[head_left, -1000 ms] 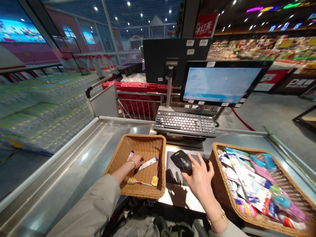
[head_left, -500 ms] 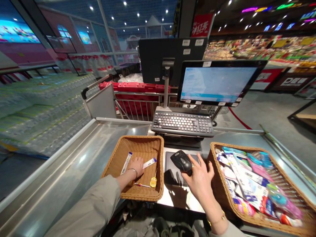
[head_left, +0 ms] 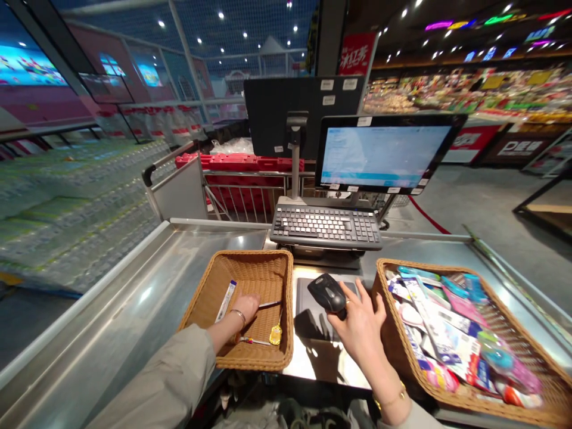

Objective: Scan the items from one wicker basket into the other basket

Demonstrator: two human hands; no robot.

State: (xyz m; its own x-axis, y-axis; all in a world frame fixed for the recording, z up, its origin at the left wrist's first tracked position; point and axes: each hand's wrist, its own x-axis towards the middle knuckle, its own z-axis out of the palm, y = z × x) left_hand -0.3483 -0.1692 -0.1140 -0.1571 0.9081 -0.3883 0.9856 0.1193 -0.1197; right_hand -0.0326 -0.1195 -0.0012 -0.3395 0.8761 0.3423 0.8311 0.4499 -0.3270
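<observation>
My left hand (head_left: 245,307) reaches into the left wicker basket (head_left: 199,301), fingers curled down over the end of a slim packet (head_left: 270,304) that sticks out to its right. Around it in that basket lie a white-and-blue stick pack (head_left: 226,300), a small yellow item (head_left: 276,335) and a thin pen-like item (head_left: 250,341). My right hand (head_left: 361,326) grips a black barcode scanner (head_left: 328,292) over a dark pad (head_left: 308,301) between the baskets. The right wicker basket (head_left: 513,407) is piled with several colourful packets (head_left: 451,333).
A keyboard (head_left: 326,226) and a lit till screen (head_left: 384,152) stand behind the baskets, with a second monitor's back (head_left: 277,107) further off. The steel counter (head_left: 111,322) runs left. A trolley with red crates (head_left: 241,162) sits beyond it.
My left hand slid right inside the left basket onto the slim packet, which now shows edge-on. The right hand and scanner stayed almost still. The view drifted slightly.
</observation>
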